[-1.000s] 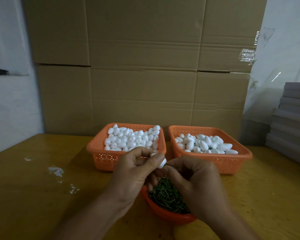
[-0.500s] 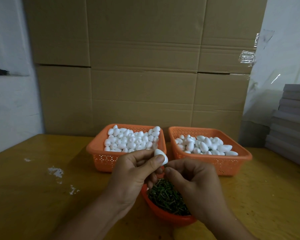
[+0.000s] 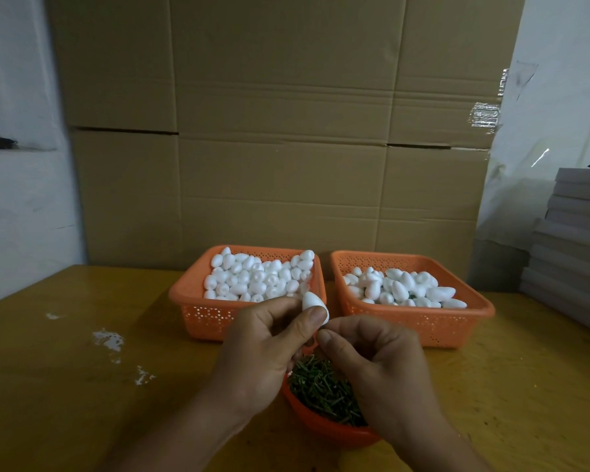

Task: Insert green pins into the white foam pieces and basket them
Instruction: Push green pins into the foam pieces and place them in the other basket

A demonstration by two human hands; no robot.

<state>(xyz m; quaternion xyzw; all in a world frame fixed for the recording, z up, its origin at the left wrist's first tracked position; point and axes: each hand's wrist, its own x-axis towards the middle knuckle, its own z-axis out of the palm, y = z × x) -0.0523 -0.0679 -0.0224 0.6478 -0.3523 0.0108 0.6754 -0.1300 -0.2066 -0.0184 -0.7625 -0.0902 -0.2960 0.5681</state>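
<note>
L thumb and forefinger pinch a white foam piece (image 3: 315, 306), egg-shaped, held up just in front of the gap btwn the two baskets. Left hand (image 3: 269, 349) is curled round it. Right hand (image 3: 378, 359) has fingers curled, thumb and forefinger tips pressed together right under the foam piece; whether a pin sits in that pinch can't be told, too small. Both hands hover over an orange bowl (image 3: 327, 429) full of green pins (image 3: 321, 390) at the near table edge. Behind: left basket (image 3: 198, 313) heaped w/ plain foam pieces, right basket (image 3: 457, 327) less full, a bit of green showing among its pieces. All on a yellow wooden table (image 3: 82, 386), cardboard boxes (image 3: 280, 131) at back
</note>
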